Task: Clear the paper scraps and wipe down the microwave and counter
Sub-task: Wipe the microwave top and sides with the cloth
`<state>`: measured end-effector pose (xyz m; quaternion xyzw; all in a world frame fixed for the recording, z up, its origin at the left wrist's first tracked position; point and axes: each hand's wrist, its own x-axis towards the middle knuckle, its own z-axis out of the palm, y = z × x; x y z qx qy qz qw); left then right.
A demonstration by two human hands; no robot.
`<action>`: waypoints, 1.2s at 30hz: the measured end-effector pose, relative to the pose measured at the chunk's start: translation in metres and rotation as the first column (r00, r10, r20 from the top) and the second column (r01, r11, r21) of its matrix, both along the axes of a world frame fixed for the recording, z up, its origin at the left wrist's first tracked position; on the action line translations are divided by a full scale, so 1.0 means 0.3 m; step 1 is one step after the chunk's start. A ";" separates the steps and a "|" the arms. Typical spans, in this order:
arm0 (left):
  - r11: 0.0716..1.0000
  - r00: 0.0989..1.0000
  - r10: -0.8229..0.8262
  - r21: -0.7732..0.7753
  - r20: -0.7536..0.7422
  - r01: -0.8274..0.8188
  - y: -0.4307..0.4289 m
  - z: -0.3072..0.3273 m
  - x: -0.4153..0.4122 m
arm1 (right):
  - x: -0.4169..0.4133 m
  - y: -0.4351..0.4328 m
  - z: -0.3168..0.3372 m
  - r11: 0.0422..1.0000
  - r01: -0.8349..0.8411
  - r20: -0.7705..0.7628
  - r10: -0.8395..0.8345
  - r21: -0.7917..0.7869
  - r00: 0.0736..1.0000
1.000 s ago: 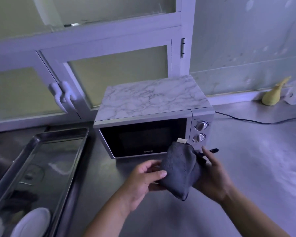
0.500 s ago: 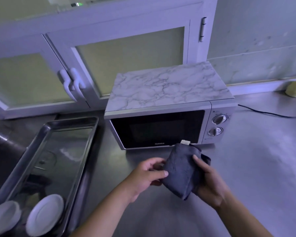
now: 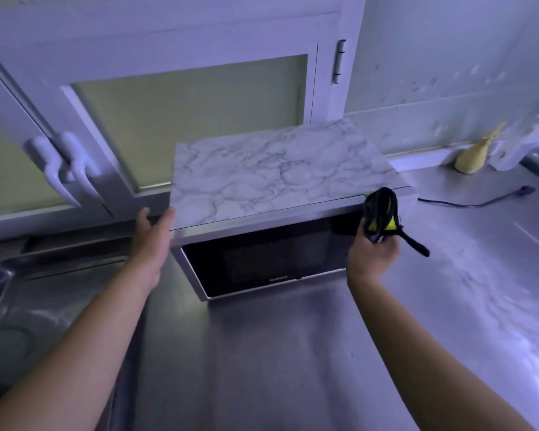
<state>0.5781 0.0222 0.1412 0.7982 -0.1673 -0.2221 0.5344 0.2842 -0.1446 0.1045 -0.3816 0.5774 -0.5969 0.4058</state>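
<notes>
The microwave (image 3: 277, 175) stands on the steel counter (image 3: 293, 353), its top marble-patterned and its dark door (image 3: 262, 256) closed. My left hand (image 3: 151, 244) rests against its top left front corner, fingers fairly straight, thumb spread. My right hand (image 3: 371, 259) grips a bunched dark cloth (image 3: 380, 206) with yellow patches against the top right front corner, hiding the control knobs. A dark strip of the cloth sticks out to the right. No paper scraps show.
A steel tray (image 3: 0, 275) lies at the left edge of the counter. White cabinet doors with handles (image 3: 63, 169) rise behind. A black cable (image 3: 479, 202) trails right of the microwave, and a yellow object (image 3: 475, 157) leans at the wall.
Both hands were folding the cloth in front of the door. Now my left hand has let go and gone to the microwave's left corner, while my right carried the cloth up to the right corner.
</notes>
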 end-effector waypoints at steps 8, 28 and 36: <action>0.910 0.879 -0.356 -0.331 -0.318 0.249 -0.084 -0.039 0.064 | 0.139 0.013 -0.029 0.975 0.174 -0.087 -0.163 0.139 0.983; 0.898 0.888 -0.390 -0.314 -0.242 0.309 -0.096 -0.091 0.092 | 0.660 0.566 -0.066 0.992 -0.093 0.042 0.090 0.086 0.995; 0.903 0.901 -0.384 -0.286 -0.203 0.320 -0.067 -0.077 0.093 | 0.753 0.697 -0.087 0.942 -0.320 0.132 0.306 0.101 0.943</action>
